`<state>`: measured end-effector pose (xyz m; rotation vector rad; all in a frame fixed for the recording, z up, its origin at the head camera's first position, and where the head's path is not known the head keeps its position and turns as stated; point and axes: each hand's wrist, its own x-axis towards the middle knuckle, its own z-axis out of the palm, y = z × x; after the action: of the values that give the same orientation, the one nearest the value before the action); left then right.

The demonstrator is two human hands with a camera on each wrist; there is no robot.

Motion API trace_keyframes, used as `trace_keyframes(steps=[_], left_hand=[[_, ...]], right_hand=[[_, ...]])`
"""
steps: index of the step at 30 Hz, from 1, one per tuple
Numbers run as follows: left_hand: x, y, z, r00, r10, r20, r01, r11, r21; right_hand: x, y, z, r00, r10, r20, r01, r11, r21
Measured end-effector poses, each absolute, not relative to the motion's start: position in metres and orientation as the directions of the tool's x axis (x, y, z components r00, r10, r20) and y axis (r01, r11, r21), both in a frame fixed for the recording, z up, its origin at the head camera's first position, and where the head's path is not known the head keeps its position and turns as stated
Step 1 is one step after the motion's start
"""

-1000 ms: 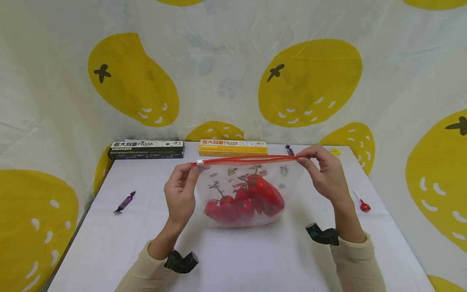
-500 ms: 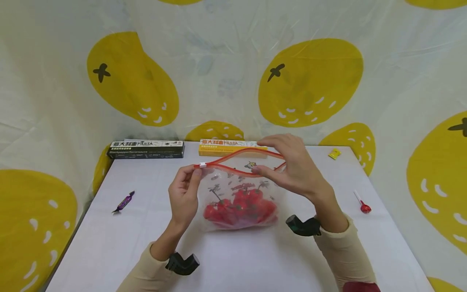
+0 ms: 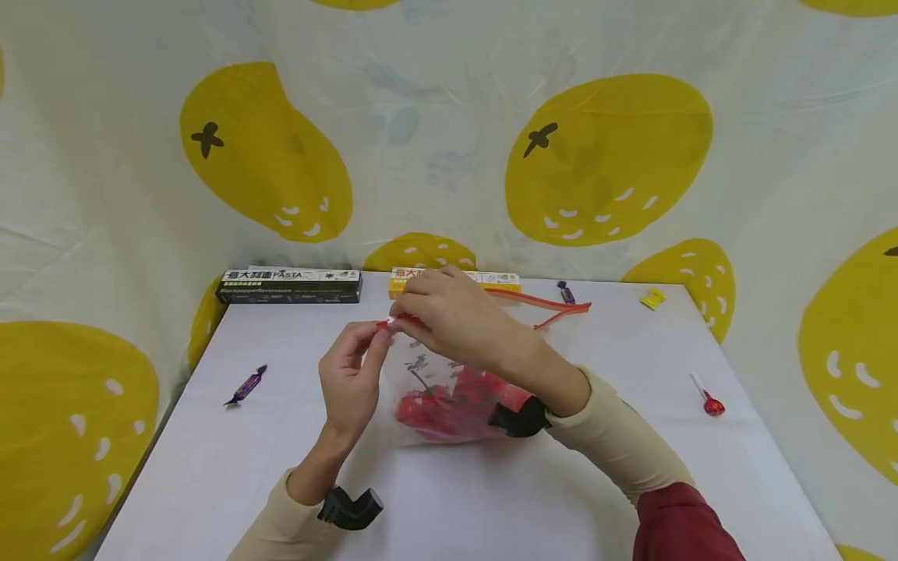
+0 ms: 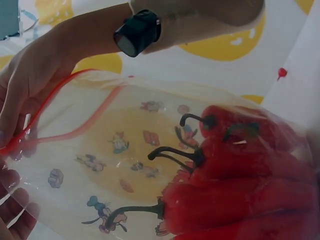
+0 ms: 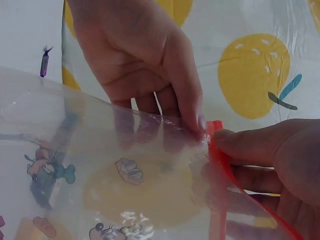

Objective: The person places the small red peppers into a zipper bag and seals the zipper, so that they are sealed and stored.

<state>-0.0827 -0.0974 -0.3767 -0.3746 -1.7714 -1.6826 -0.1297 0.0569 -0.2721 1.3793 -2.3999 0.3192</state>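
Observation:
A clear zip bag (image 4: 70, 187) with cartoon prints stands upright on the table, holding several red bell peppers (image 3: 428, 413) with dark green stems. Its red zip strip (image 3: 543, 301) gapes toward the right. My left hand (image 3: 349, 382) pinches the bag's top left corner between thumb and fingers. Reaching across the bag, my right hand (image 3: 456, 319) pinches the small white slider (image 3: 390, 321) at that same corner, right by the left fingertips. In the right wrist view, the right thumb (image 5: 250, 145) presses on the strip's end. My right forearm hides part of the bag.
Behind the bag lie a black pasta box (image 3: 289, 287) and a yellow pasta box (image 3: 501, 282). A purple wrapped candy (image 3: 247, 386) lies left, another purple candy (image 3: 565, 293) at the back. Toward the right are a yellow candy (image 3: 653, 298) and a red lollipop (image 3: 712, 406).
My right hand let go of the bag's right top corner, spread the mouth apart, then moved left to the slider. My left hand kept its pinch on the left corner.

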Motion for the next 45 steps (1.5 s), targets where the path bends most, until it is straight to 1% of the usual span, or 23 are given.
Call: trace_keyframes(steps=[4,7,10,15,18,22,27,33,38,43,45], left_hand=[[-0.086,-0.102,-0.381,-0.704,-0.239,0.669,0.659,0.131,0.741],[-0.089,-0.105,-0.380,-0.691,-0.244,0.680,0.669,0.137,0.730],[-0.089,-0.105,-0.380,-0.684,-0.224,0.695,0.685,0.130,0.717],[-0.088,-0.100,-0.382,-0.664,-0.138,0.735,0.734,0.065,0.676],[-0.088,-0.095,-0.383,-0.653,-0.085,0.752,0.752,0.045,0.658],[-0.087,-0.090,-0.382,-0.648,-0.053,0.760,0.757,0.063,0.650],[-0.086,-0.084,-0.380,-0.653,-0.060,0.755,0.753,0.049,0.656],[-0.080,-0.085,-0.377,-0.660,-0.078,0.747,0.744,0.064,0.665],[-0.078,-0.090,-0.371,-0.612,-0.106,0.784,0.779,0.090,0.620],[-0.078,-0.092,-0.368,-0.559,-0.120,0.820,0.820,0.068,0.569],[-0.078,-0.092,-0.367,-0.538,-0.120,0.834,0.829,0.107,0.550]], right_hand=[[-0.130,0.056,-0.272,-0.463,-0.787,0.407,-0.865,0.501,-0.014],[-0.130,0.057,-0.273,-0.453,-0.789,0.414,-0.870,0.492,-0.014],[-0.129,0.058,-0.273,-0.421,-0.798,0.431,-0.890,0.455,-0.027],[-0.127,0.061,-0.274,-0.361,-0.820,0.444,-0.918,0.396,-0.016],[-0.125,0.067,-0.273,-0.365,-0.831,0.421,-0.916,0.401,-0.002],[-0.125,0.076,-0.271,-0.376,-0.840,0.390,-0.913,0.408,-0.002],[-0.125,0.083,-0.269,-0.373,-0.843,0.387,-0.917,0.398,-0.016],[-0.122,0.089,-0.267,-0.351,-0.837,0.420,-0.930,0.363,-0.054],[-0.118,0.087,-0.267,-0.342,-0.832,0.437,-0.932,0.359,-0.045],[-0.116,0.081,-0.270,-0.312,-0.845,0.434,-0.941,0.336,-0.023],[-0.115,0.079,-0.270,-0.310,-0.845,0.436,-0.943,0.331,-0.030]])
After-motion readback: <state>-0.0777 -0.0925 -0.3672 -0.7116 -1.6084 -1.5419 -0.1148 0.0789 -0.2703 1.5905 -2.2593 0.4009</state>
